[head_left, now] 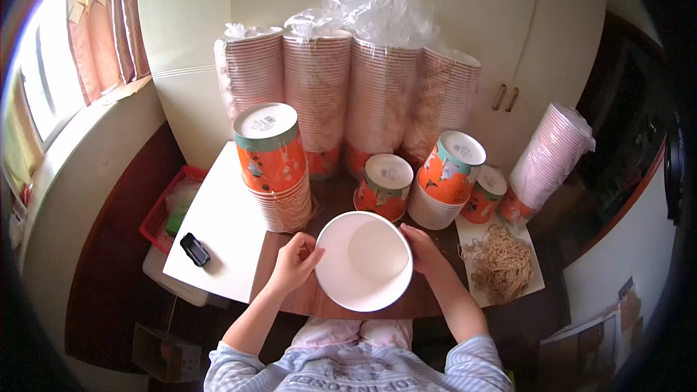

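Observation:
A large round paper tub (378, 250) is held over the near edge of the table, its open mouth facing me and its plain white inside showing. My left hand (296, 261) grips the rim on the left side, with the thumb along the edge. On the opposite side my right hand (422, 248) closes on the rim, its fingers partly hidden behind the tub. Just beyond stand upside-down orange and green printed tubs: a tall nested stack (272, 167) at the left, a short one (385, 187) in the middle, and another stack (446, 178) at the right.
Several tall plastic-wrapped tub stacks (317, 87) line the back, with another wrapped stack (549, 156) leaning at far right. A tangle of tan string (501, 265) lies right. On the white board left sits a small black tray (194, 250); a red basket (154, 219) stands beyond.

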`<state>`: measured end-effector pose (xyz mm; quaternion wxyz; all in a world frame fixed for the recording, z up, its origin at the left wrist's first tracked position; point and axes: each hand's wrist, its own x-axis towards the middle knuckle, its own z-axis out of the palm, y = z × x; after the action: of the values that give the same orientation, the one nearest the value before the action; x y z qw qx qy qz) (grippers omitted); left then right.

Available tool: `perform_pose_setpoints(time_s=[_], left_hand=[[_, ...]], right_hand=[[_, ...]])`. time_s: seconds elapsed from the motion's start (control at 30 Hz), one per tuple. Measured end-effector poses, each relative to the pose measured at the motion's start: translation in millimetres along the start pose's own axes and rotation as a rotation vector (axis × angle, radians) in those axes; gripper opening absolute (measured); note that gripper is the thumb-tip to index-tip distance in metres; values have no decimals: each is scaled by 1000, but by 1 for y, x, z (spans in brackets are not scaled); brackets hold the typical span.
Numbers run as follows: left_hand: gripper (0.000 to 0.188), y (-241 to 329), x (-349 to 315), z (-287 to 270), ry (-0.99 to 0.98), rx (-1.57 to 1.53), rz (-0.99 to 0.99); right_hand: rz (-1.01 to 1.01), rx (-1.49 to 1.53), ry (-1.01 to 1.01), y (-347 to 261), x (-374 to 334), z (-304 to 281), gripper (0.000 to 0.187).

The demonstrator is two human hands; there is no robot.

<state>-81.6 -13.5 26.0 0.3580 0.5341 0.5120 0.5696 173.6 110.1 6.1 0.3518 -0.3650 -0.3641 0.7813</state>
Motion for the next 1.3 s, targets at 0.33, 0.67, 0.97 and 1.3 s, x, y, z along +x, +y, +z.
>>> perform_pose_setpoints(time_s=[0.33,0.67,0.97,1.3], left_hand=[[11,-12,19,29,-46,-233,-106],[21,-8,20,48,-87,-450,-233],[9,-16,20,56,31,-421,-141],[10,-23,28,62,70,-441,-251]], right_hand=[[-567,158,27,-32,-45,13,24],[-691,104,117,-41,-65,11,24],[-803,-138,39,-22,-88,22,35],[-773,-570,31,-4,-80,27,6]])
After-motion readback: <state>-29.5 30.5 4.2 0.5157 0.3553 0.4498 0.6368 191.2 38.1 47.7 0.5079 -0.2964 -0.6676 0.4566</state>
